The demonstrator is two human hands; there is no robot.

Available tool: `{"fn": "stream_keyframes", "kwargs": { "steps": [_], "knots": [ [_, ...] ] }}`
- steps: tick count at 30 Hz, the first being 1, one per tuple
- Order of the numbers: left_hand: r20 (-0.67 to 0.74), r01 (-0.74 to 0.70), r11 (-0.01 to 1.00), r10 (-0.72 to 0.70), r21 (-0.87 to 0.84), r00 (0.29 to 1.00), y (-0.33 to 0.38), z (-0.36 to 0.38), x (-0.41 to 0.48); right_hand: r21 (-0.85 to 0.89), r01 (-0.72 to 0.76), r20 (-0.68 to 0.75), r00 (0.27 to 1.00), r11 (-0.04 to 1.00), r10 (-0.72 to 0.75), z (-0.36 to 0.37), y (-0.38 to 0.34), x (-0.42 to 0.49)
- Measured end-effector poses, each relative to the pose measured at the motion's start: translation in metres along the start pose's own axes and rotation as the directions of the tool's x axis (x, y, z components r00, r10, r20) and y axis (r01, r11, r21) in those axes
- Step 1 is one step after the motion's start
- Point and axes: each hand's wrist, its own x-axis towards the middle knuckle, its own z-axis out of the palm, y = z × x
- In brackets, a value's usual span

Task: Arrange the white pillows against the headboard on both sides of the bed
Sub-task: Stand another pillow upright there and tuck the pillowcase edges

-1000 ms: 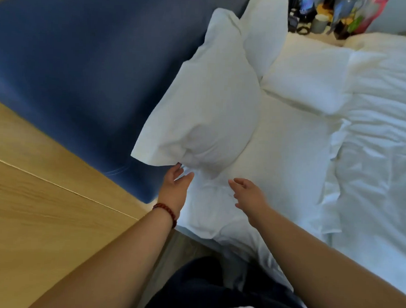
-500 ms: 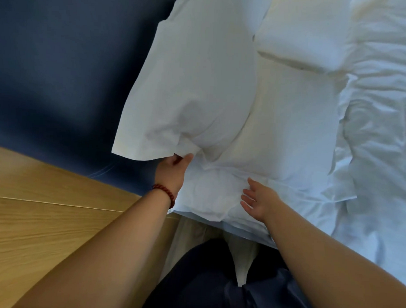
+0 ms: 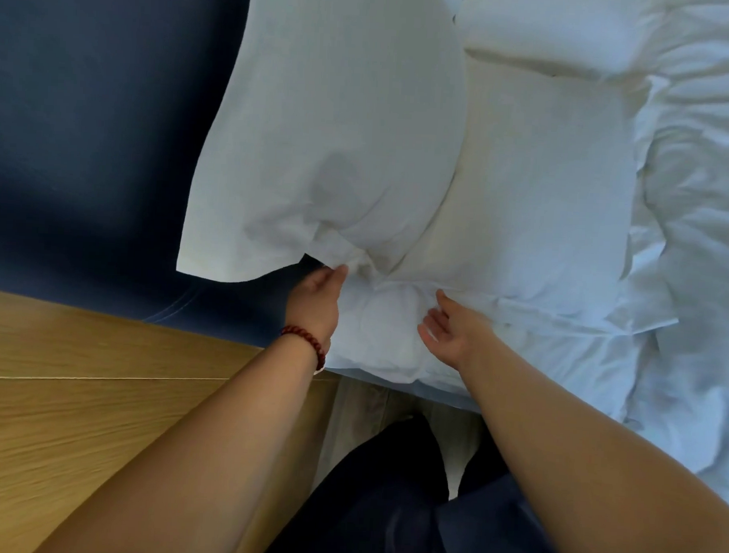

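left hand (image 3: 314,305) at near corner of the pillow (image 3: 340,129), thumb on cloth, other fingers hidden, grip not possible to tell. right hand (image 3: 450,332) loosely spread, empty. press pillow, now leaning at left, flat onto the headboard (image 3: 90,118), then smooth near edge.

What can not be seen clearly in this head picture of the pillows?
Head view:
1. Fingers of the left hand: hidden behind the near pillow, so grip unclear.
2. Far pillow: cut off by the top edge.
3. Other side of the bed: outside the frame.
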Motion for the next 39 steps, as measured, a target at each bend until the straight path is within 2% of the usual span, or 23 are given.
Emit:
{"fn": "stream_keyframes", "kwargs": {
  "steps": [4, 7, 11, 13, 17, 21, 24, 27, 30, 34, 37, 39],
  "knots": [
    [-0.021, -0.035, 0.998, 0.034, -0.051, 0.999, -0.008, -0.002, 0.003, 0.085, 0.025, 0.038, 0.999, 0.996, -0.029, 0.001, 0.002, 0.003],
    [-0.036, -0.067, 0.998, 0.066, -0.021, 0.997, -0.010, -0.002, 0.000, 0.139, 0.076, -0.048, 0.996, 0.987, -0.070, -0.003, 0.001, 0.003],
    [-0.139, -0.050, 0.996, 0.040, -0.071, 0.990, -0.004, -0.004, 0.004, 0.167, 0.267, -0.214, 0.949, 0.949, -0.229, -0.025, -0.006, 0.002],
    [-0.177, -0.047, 0.993, 0.028, -0.107, 0.984, 0.000, -0.002, 0.007, 0.117, 0.264, -0.193, 0.952, 0.957, -0.239, -0.035, -0.002, 0.001],
    [-0.084, -0.035, 0.988, 0.023, -0.151, 0.996, -0.002, 0.009, 0.005, 0.053, 0.185, -0.093, 0.979, 0.981, -0.180, -0.040, 0.007, 0.001],
    [0.075, -0.012, 0.999, 0.015, -0.035, 0.997, -0.013, 0.019, 0.004, 0.043, 0.208, -0.063, 0.977, 0.977, -0.205, -0.039, 0.003, -0.003],
    [0.039, 0.071, 0.997, -0.072, 0.017, 0.997, -0.016, 0.022, 0.007, 0.154, 0.284, -0.165, 0.952, 0.946, -0.259, -0.052, -0.002, -0.001],
    [-0.094, 0.139, 0.990, -0.142, -0.035, 0.985, -0.015, 0.015, 0.015, 0.020, 0.362, -0.298, 0.892, 0.932, -0.340, -0.070, -0.002, 0.000],
    [-0.076, 0.171, 0.983, -0.176, -0.074, 0.981, -0.012, 0.014, 0.016, -0.007, 0.344, -0.292, 0.897, 0.939, -0.331, -0.070, -0.001, -0.003],
    [0.013, 0.195, 0.968, -0.196, -0.158, 0.981, -0.018, 0.016, 0.009, 0.178, 0.283, -0.216, 0.946, 0.943, -0.243, -0.065, -0.011, -0.010],
    [0.077, 0.215, 0.964, -0.206, -0.155, 0.976, -0.027, 0.022, 0.004, 0.267, 0.303, -0.215, 0.944, 0.915, -0.250, -0.073, -0.020, -0.012],
    [0.044, 0.221, 0.969, -0.218, -0.113, 0.975, -0.030, 0.022, 0.003, 0.189, 0.331, -0.272, 0.922, 0.924, -0.275, -0.080, -0.023, -0.014]
  ]
}}
